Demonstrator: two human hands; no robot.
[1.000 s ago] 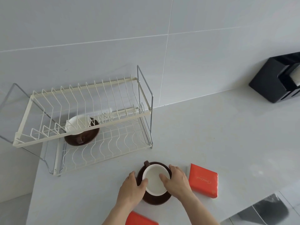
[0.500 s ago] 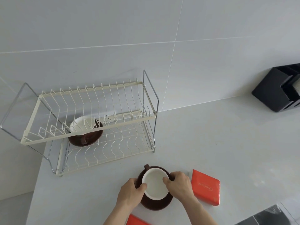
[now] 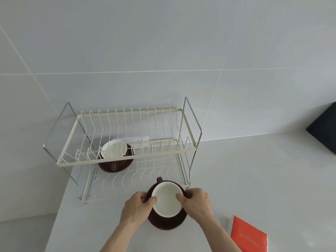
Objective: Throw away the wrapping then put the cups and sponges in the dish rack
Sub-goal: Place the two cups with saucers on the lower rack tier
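Both my hands hold a brown cup with a white inside (image 3: 166, 200) on its brown saucer (image 3: 168, 221), just in front of the cream wire dish rack (image 3: 127, 160). My left hand (image 3: 138, 206) grips the set's left side and my right hand (image 3: 195, 201) its right side, thumbs on the cup's rim. The cup's handle points toward the rack. A second brown cup and saucer (image 3: 115, 155) sits on the rack's lower tier, at the left. An orange sponge (image 3: 249, 235) lies flat on the counter to the lower right.
The white counter (image 3: 254, 179) meets a tiled wall behind the rack. A black box (image 3: 325, 128) stands at the right edge against the wall. The counter's left edge drops off beside the rack's left legs.
My hands have lifted the cup and saucer and carried them forward toward the rack's lower tier. The view shifted, so the second orange sponge near my arms has left the frame.
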